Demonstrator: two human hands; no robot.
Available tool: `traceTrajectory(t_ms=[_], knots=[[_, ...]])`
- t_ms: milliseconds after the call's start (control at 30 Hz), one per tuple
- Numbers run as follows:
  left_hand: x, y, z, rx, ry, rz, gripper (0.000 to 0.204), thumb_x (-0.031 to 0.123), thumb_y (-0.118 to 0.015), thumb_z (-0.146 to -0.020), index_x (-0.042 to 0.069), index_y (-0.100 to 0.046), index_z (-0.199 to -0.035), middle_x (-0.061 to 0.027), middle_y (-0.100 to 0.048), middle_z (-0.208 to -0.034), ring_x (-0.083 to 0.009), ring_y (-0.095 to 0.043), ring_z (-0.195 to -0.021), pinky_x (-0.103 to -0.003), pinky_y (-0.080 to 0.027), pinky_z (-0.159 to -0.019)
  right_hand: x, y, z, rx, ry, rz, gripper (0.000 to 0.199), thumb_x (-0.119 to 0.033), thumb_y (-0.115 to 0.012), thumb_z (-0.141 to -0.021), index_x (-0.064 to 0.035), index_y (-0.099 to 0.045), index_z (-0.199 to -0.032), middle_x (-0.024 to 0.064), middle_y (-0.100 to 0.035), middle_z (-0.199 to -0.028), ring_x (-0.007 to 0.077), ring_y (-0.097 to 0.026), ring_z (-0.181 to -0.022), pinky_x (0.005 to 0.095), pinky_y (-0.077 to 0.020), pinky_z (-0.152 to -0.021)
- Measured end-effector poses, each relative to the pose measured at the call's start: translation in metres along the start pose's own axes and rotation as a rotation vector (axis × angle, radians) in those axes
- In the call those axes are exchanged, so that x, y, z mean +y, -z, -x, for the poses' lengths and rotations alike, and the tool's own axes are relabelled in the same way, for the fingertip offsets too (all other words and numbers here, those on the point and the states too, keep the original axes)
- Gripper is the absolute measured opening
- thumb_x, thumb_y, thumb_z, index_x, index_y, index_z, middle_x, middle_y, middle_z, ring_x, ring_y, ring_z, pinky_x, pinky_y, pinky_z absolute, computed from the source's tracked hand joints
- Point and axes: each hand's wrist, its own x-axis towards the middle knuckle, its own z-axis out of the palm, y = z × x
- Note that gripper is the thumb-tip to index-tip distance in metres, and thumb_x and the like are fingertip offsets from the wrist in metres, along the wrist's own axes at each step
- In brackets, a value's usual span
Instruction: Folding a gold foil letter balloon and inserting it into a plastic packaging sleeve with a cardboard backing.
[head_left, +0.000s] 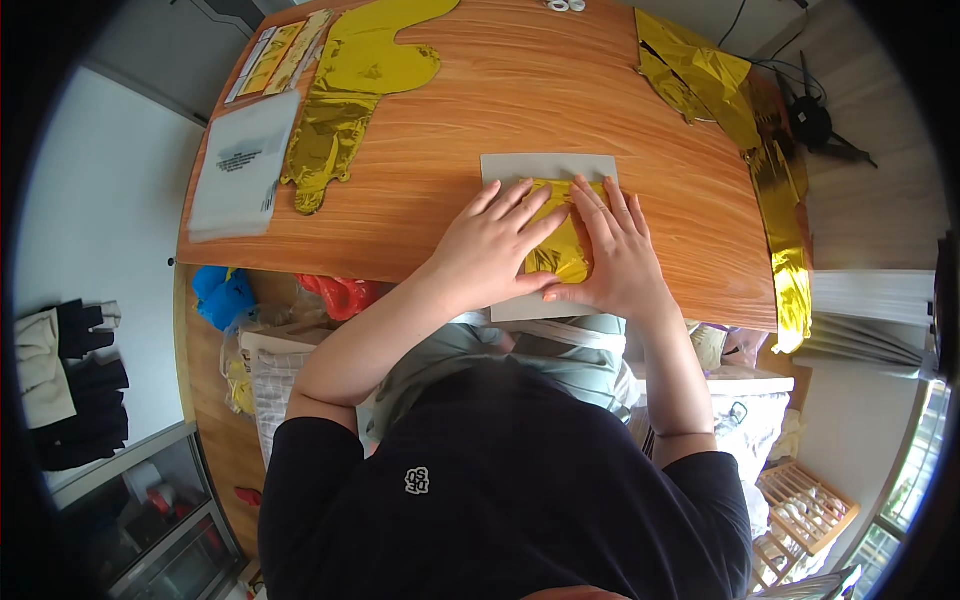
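A folded piece of shiny gold foil [566, 247] lies on a grey card sheet [550, 167] at the table's near edge. My left hand [497, 240] rests flat on the foil's left side, fingers stretched out and pointing away from me. On the right side my right hand [612, 245] presses down the same way, fingers extended. Both thumbs reach toward each other at the foil's near end. Parts of the foil are covered by the hands. The card's near end sticks out past the table edge, over my lap.
A flat, deflated gold foil balloon [372, 62] lies at the left, beside a stack of clear plastic bags [243, 168] and printed packets [279, 57]. More gold foil [700, 70] hangs over the right edge. White tape rolls [566, 5] sit at the far edge.
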Motion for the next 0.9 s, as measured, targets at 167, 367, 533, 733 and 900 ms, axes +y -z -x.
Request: traceTrajectory(t_ms=[167,367,533,733,900], knots=[[-0.003,0.012,-0.002,0.011,0.003,0.026,0.081,0.064,-0.073,-0.084,0.019,-0.055,-0.148,-0.0123,-0.054,-0.151,-0.0312,-0.047,-0.143,-0.052,-0.036,-0.115,0.035,0.012,0.004,-0.002,0.001,-0.603,0.116,-0.055,-0.084,-0.079,-0.0041,-0.023,-0.163,0.0235,-0.033,-0.167,0.0374,-0.023,-0.159,0.0516,-0.0197,-0.128],[-0.004,0.016,-0.001,0.014,0.022,0.051,0.081,0.064,-0.079,-0.078,0.022,-0.059,-0.144,-0.0079,-0.056,-0.148,-0.0285,-0.05,-0.138,-0.051,-0.033,-0.113,0.037,0.03,0.012,0.176,0.064,-0.788,0.077,-0.016,-0.072,-0.097,-0.0037,-0.028,-0.159,0.0235,-0.05,-0.156,0.0363,-0.038,-0.152,0.0467,-0.027,-0.126],[-0.002,0.011,-0.001,0.075,0.019,0.065,0.078,0.063,-0.081,-0.076,0.022,-0.062,-0.14,-0.0072,-0.056,-0.148,-0.0272,-0.05,-0.136,-0.051,-0.033,-0.113,-0.016,0.022,-0.011,0.101,0.029,-0.364,0.059,-0.018,-0.07,-0.097,-0.0052,-0.049,-0.15,0.0199,-0.052,-0.154,0.0415,-0.04,-0.149,0.0506,-0.034,-0.123],[-0.003,0.007,0.001,0.055,0.035,0.047,0.077,0.062,-0.081,-0.076,0.022,-0.063,-0.139,-0.0077,-0.056,-0.149,-0.027,-0.049,-0.138,-0.052,-0.032,-0.112,-0.02,-0.014,-0.015,0.1,0.031,-0.016,0.078,-0.053,-0.064,-0.097,-0.0092,-0.042,-0.157,0.0142,-0.043,-0.163,0.0426,-0.035,-0.152,0.0554,-0.029,-0.124],[-0.008,0.007,0.007,0.063,0.015,0.07,0.077,0.064,-0.077,-0.079,0.021,-0.062,-0.141,-0.0093,-0.055,-0.151,-0.0272,-0.047,-0.142,-0.053,-0.031,-0.113,-0.018,-0.018,-0.015,0.105,0.038,0.054,0.089,-0.064,-0.065,-0.091,-0.01,-0.042,-0.158,0.0112,-0.043,-0.163,0.0411,-0.034,-0.152,0.0559,-0.0277,-0.124]])
